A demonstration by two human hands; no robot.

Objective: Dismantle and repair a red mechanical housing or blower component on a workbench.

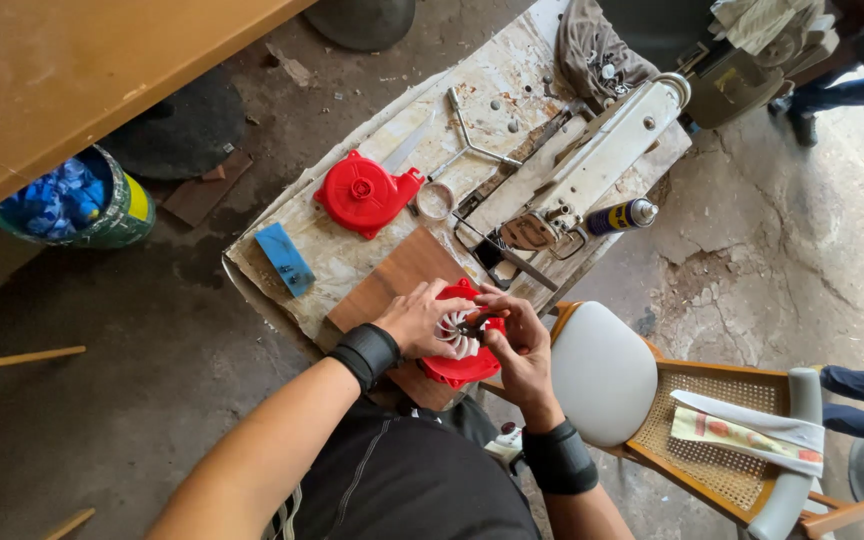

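The left hand [420, 318] is curled over the left side of a red fan housing [462, 368], gripping it against a brown wooden board [397, 278] at the near edge of the low surface [352, 255]. The white fan blades [452, 335] show between the two hands. The right hand [517, 340] is closed around a small dark tool [474, 322], whose tip sits at the centre of the blades. Both wrists wear black bands.

Farther along the surface lies a second red cover [362, 192], round with a hub in the middle, and just right of it a small metal ring [435, 199]. A blue flat piece [285, 259] rests near the left edge. A white sewing machine [592, 165] lies on its side at the far right, with a spray can [622, 215] beside it. To the right of the hands stands a cane-seated chair [712, 430] with a white backrest. On the floor at far left sits a bucket [102, 205] holding blue material.
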